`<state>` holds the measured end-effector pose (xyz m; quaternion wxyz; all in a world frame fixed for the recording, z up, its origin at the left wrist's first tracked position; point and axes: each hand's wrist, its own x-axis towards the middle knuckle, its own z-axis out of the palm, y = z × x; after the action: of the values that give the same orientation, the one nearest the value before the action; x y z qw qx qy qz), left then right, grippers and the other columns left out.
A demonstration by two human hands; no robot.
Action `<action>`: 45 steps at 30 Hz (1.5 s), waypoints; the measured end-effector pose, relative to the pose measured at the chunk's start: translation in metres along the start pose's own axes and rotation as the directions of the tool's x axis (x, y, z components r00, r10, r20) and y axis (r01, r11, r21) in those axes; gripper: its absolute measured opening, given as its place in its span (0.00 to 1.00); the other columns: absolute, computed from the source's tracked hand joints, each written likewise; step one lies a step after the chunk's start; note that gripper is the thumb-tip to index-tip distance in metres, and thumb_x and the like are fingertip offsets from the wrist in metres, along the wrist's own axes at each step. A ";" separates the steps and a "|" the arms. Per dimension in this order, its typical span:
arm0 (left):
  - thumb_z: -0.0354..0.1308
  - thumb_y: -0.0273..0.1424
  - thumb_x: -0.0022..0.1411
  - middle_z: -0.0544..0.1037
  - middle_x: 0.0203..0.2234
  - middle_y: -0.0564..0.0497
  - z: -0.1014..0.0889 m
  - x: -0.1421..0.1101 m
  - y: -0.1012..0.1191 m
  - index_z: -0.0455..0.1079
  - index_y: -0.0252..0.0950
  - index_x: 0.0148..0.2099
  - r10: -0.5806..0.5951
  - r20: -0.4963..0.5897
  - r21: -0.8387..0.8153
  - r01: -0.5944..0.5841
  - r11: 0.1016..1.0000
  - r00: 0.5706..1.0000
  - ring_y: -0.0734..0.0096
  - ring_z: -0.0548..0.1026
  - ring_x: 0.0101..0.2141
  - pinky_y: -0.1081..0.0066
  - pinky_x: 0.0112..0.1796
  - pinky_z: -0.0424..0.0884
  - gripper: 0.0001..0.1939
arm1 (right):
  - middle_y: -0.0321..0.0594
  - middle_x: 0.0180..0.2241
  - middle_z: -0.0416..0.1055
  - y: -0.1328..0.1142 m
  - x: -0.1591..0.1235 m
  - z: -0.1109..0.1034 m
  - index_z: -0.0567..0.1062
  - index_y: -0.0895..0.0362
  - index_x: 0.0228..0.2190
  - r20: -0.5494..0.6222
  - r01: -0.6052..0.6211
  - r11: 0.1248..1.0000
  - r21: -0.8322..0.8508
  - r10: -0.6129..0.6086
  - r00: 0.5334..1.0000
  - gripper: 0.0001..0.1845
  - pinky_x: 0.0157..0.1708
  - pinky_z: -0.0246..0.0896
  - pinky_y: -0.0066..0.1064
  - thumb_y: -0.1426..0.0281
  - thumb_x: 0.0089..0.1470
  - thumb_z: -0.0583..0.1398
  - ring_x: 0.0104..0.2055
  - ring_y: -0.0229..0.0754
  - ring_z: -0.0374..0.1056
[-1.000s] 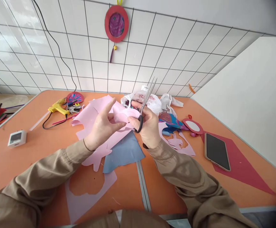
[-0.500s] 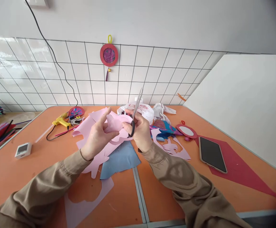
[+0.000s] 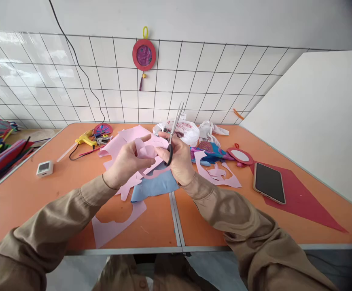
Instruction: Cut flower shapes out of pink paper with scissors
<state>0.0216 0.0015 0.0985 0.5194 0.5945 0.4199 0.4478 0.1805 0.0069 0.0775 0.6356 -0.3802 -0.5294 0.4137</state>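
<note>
My left hand (image 3: pixel 124 163) pinches a curled pink cut-out (image 3: pixel 146 151), thin like felt or paper, above the table. My right hand (image 3: pixel 179 159) has scissors (image 3: pixel 174 123) in its grip. Their blades point up and away from me, slightly apart, and the black handle loops round the fingers. The right thumb and fingertips also touch the pink piece's right edge. Below my hands lies a larger pink sheet (image 3: pixel 135 134), partly hidden, with a blue sheet (image 3: pixel 156 186) nearer to me. A pink offcut (image 3: pixel 115 226) with a curved notch rests near the front edge.
To the left are a yellow glue gun (image 3: pixel 85 139) and a small white device (image 3: pixel 45 168). Behind my hands sits a white plastic bag (image 3: pixel 189 132). Pink scraps (image 3: pixel 217 173), a red-rimmed round piece (image 3: pixel 240 155), a phone (image 3: pixel 269 182) and a red sheet (image 3: pixel 303 198) lie right.
The view has tipped down, showing the table's front edge and my lap. The pink piece has turned and curled between my hands; both hands keep their hold.
</note>
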 end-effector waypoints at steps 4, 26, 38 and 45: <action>0.69 0.25 0.46 0.77 0.24 0.53 0.004 -0.009 -0.006 0.71 0.33 0.35 0.020 0.053 0.019 -0.021 1.000 0.998 0.74 0.73 0.21 0.72 0.23 0.70 0.13 | 0.27 0.22 0.66 0.002 -0.011 -0.003 0.77 0.58 0.43 0.057 -0.041 0.999 0.029 0.039 0.998 0.28 0.27 0.58 0.29 0.64 0.37 0.72 0.24 0.33 0.58; 0.70 0.42 0.52 0.77 0.20 0.48 0.008 -0.040 -0.050 0.75 0.30 0.27 -0.167 0.070 -0.140 0.175 0.974 0.983 0.74 0.71 0.15 0.75 0.14 0.57 0.18 | 0.34 0.25 0.76 0.033 -0.048 -0.052 0.76 0.58 0.42 0.071 0.117 0.993 -0.026 -0.115 0.991 0.21 0.30 0.68 0.33 0.57 0.52 0.68 0.27 0.39 0.72; 0.74 0.35 0.48 0.83 0.28 0.42 -0.001 -0.036 -0.061 0.78 0.30 0.29 -0.320 0.069 -0.387 0.321 0.865 0.945 0.63 0.80 0.27 0.73 0.20 0.71 0.13 | 0.36 0.19 0.73 0.029 -0.058 -0.077 0.76 0.57 0.40 0.490 -0.014 0.977 0.211 -0.093 0.867 0.21 0.16 0.60 0.26 0.55 0.53 0.69 0.18 0.37 0.66; 0.73 0.35 0.51 0.83 0.28 0.41 0.000 -0.036 -0.064 0.78 0.29 0.29 -0.339 0.052 -0.438 0.326 0.838 0.939 0.61 0.81 0.30 0.71 0.25 0.74 0.13 | 0.33 0.18 0.70 0.037 -0.070 -0.069 0.76 0.55 0.38 0.590 -0.222 0.957 0.185 0.073 0.804 0.24 0.19 0.62 0.28 0.47 0.53 0.66 0.16 0.35 0.65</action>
<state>0.0102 -0.0266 0.0316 0.7040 0.3734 0.4117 0.4422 0.2376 -0.0478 0.0074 0.4529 -0.1958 -0.6102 0.6198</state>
